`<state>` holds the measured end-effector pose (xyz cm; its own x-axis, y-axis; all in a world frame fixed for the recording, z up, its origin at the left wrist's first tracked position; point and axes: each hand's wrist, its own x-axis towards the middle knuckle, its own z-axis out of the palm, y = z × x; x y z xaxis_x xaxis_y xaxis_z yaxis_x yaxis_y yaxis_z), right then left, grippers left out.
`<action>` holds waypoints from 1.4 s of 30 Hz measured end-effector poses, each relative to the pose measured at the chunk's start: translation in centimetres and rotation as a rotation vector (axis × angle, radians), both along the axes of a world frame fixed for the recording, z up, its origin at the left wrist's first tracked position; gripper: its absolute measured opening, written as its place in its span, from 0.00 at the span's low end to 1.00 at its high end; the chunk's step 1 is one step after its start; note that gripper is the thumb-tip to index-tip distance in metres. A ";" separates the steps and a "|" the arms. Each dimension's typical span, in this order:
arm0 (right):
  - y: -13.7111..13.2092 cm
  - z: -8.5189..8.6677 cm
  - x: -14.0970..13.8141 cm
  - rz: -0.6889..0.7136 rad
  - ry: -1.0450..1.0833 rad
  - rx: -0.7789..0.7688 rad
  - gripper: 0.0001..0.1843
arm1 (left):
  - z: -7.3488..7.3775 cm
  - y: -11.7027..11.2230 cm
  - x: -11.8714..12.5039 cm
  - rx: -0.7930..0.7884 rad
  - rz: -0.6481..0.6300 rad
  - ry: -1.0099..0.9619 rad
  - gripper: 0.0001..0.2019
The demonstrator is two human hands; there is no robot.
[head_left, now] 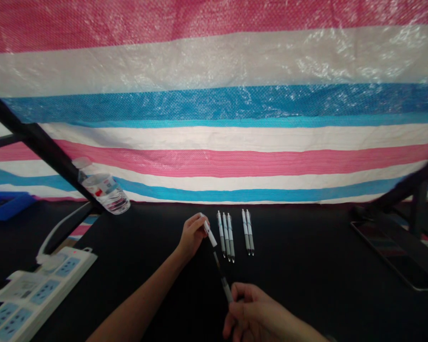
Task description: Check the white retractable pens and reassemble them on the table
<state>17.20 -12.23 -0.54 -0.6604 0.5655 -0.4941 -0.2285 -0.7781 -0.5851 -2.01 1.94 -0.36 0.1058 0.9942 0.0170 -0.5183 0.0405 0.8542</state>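
Observation:
Between the fingers of my left hand (193,233) is a white pen barrel (210,232), its open end tilted down and to the right. My right hand (251,311) pinches a grey pen grip section (227,289) with a thin, dark refill (217,262) sticking out toward the barrel. A short gap separates the refill's end from the barrel. Right of my left hand, three white-and-grey pens (226,235) lie side by side on the black table (306,266). Two more such pens (247,232) lie together a little farther right.
A white power strip (45,289) with a plugged-in cable sits at the left. Behind it are a tilted water bottle (107,190) and a blue tray (7,205). A dark phone-like slab (395,256) lies at the right. Striped sheeting (214,161) hangs behind the table.

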 end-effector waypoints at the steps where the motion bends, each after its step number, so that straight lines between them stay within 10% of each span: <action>1: 0.0 0.0 0.0 -0.002 0.004 0.001 0.26 | 0.0 0.0 0.0 0.000 0.006 -0.006 0.13; 28: 0.5 0.5 -0.2 -0.172 -0.049 -0.061 0.28 | 0.1 -1.4 0.4 0.026 -0.461 0.173 0.21; 42: 0.5 1.2 -0.4 -0.114 0.050 -0.015 0.25 | -0.1 -1.2 0.2 0.030 -0.497 0.102 0.20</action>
